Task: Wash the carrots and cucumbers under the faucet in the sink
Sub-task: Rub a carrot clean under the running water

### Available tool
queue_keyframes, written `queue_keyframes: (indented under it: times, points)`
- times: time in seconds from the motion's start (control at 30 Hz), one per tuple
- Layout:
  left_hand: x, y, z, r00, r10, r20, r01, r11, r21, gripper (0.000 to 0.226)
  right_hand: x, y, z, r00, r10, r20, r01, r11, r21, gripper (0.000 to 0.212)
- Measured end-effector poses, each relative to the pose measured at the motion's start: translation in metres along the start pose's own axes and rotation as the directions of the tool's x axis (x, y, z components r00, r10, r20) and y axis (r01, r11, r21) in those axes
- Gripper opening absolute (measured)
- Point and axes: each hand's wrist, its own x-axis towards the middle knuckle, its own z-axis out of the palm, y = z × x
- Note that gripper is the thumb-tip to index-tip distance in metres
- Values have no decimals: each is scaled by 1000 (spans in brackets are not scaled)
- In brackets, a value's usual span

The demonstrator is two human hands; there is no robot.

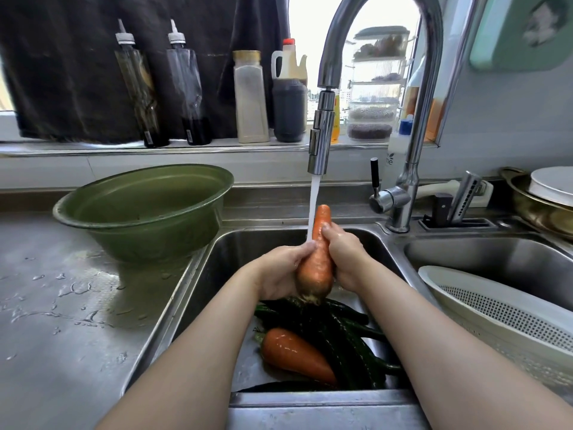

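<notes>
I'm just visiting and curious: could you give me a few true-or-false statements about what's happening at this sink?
1. The left hand and right hand hold a carrot under the water stream. True.
2. The green basin sits inside the sink. False: it stands on the counter left of the sink.
3. A second carrot lies with cucumbers in the sink. True.
4. The faucet is off. False: water runs from it.

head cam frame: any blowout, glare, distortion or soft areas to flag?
Head view: window behind the faucet blown out white; wide-angle bends the sill and sink rim; glare on the wet counter; green board top right is soft; held carrot between left hand and right hand is sharp.
</notes>
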Motion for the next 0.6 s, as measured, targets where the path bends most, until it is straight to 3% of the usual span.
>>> queue_keyframes:
  times: [0.1,0.23,0.33,0.43,0.47,0.53,0.57,0.6]
  points:
    - [0,0,-6,997,19,69,-15,999,-51,52,-5,3,-2,990,46,131,-47,999,4,30]
    - [4,5,-2,995,66,-76,-79,979,-188,36,-9,2,3,991,43,128,-36,998,-60,31]
    - [0,10,-6,996,-47,-79,22,958,-287,43,-12,6,5,993,44,110,-15,966,-258,34]
    - [-8,15,-11,992,-123,-19,109,933,-343,43,-18,2,7,991,-61,123,107,904,-414,27]
    - [-10,16,-10,991,-134,-1,126,931,-344,43,-20,1,9,990,-100,104,136,890,-436,34]
    - [-12,15,-5,990,-138,37,142,927,-347,46,-24,-1,12,974,-170,148,222,830,-512,72]
    - [-12,14,-1,990,-129,55,140,926,-351,48,-22,-1,10,975,-155,157,209,877,-432,82]
    - [-12,13,2,991,-121,60,134,923,-361,52,-19,2,10,980,-130,148,175,918,-357,78]
